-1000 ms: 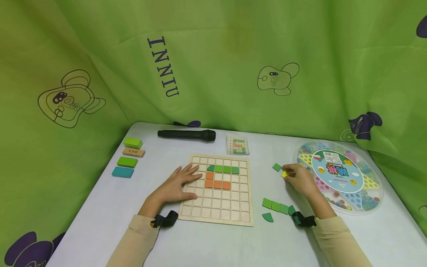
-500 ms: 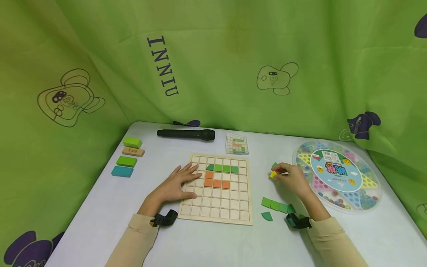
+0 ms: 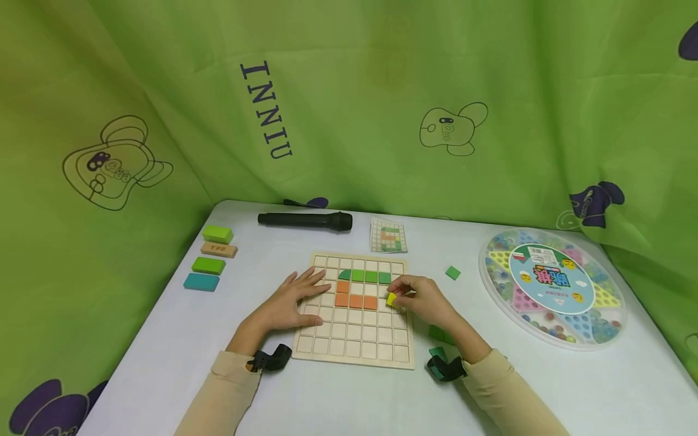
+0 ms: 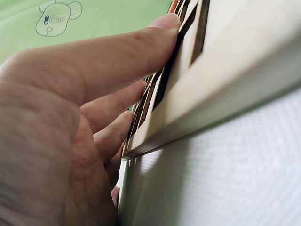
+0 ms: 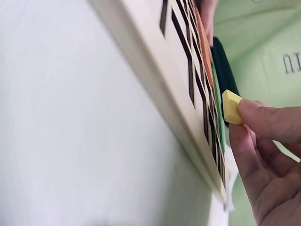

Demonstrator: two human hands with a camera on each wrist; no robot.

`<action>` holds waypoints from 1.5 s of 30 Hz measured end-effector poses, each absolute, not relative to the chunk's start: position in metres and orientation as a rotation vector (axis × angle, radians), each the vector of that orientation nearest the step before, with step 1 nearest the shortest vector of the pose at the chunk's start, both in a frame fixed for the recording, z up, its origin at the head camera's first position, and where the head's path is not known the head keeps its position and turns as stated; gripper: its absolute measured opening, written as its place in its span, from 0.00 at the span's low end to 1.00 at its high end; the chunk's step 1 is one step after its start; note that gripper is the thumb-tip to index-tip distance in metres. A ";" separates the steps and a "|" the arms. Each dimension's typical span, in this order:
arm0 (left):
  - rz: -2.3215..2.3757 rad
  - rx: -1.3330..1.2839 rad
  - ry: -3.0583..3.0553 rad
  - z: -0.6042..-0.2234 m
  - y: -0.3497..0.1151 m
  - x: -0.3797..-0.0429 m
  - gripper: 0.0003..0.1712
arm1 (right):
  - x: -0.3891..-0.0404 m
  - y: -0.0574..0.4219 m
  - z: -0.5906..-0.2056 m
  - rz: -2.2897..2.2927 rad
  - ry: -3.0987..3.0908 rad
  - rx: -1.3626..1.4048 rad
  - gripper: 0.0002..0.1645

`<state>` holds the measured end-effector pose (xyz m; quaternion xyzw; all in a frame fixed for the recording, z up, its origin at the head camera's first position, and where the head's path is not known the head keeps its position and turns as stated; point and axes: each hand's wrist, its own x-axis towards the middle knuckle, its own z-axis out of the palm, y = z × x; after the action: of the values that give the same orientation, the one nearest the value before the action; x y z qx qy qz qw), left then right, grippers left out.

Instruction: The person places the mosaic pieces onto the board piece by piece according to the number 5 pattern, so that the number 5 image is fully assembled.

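Note:
A wooden grid board [image 3: 354,349] lies on the white table. Green tiles [image 3: 371,277] form a row near its far side, the leftmost with a curved edge. Below them, orange tiles [image 3: 355,301] make an L shape. My left hand [image 3: 289,306] rests on the board's left edge with fingers spread; in the left wrist view its thumb [image 4: 117,63] lies over the rim. Over the right part of the board, my right hand [image 3: 429,301] pinches a small yellow tile [image 5: 230,107] between thumb and fingertips. The right wrist view shows that tile held above the grid.
A patterned card [image 3: 388,236] and a black microphone [image 3: 305,221] lie behind the board. Colored blocks [image 3: 208,265] line the left side. At right are a loose green square [image 3: 452,272] and a round marble-game case [image 3: 553,281]. More green tiles [image 3: 438,333] are partly hidden by my right arm.
My right hand has carried the yellow tile leftward from beside the round case to over the board's right side. My left hand stays in place on the board.

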<state>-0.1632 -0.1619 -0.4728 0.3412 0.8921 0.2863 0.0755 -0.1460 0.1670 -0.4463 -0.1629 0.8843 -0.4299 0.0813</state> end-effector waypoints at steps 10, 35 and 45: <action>0.852 1.016 2.672 -0.474 -0.161 -0.163 0.44 | -0.150 0.153 -0.452 -1.157 2.647 -0.567 0.08; 0.843 1.012 2.667 -0.474 -0.162 -0.163 0.44 | -0.148 0.177 -0.448 -1.252 2.702 -0.565 0.18; 0.837 1.003 2.675 -0.473 -0.162 -0.163 0.44 | -0.161 0.240 -0.440 -1.207 2.837 -0.315 0.26</action>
<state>-0.1633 -0.1621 -0.4732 0.3359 0.8955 0.2803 0.0821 -0.1614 0.2403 -0.4396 -0.1015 0.9152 -0.3893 0.0213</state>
